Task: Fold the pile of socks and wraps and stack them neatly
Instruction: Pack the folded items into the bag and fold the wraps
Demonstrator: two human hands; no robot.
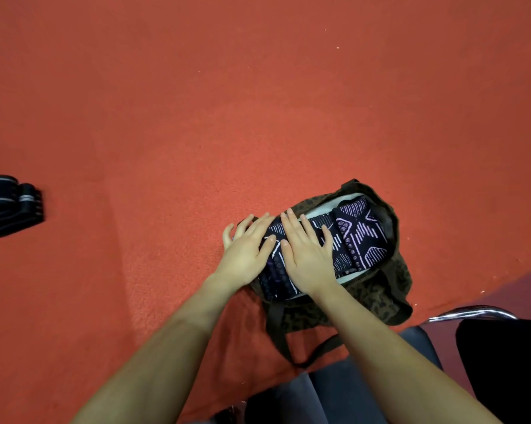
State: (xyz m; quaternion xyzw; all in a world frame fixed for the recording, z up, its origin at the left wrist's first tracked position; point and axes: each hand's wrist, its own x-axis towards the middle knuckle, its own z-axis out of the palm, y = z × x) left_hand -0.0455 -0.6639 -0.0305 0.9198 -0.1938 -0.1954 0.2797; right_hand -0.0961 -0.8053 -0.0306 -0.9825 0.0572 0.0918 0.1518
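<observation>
Folded dark socks with a lilac line pattern (359,240) lie side by side on a pale layer inside an open brown patterned cloth bag (377,301). My left hand (247,249) lies flat with straight fingers on the left end of the folded socks. My right hand (307,249) presses flat on the socks beside it, fingers spread. Neither hand grips anything. A second bundle of dark folded wraps with white stripes (12,205) lies on the red surface at the far left edge, partly cut off by the frame.
Everything rests on a red felt-like covering (258,102) that stretches across the view. At the lower right stands a chair with a chrome frame (475,312) and a dark seat (502,371). The bag's dark handles (288,347) trail toward me.
</observation>
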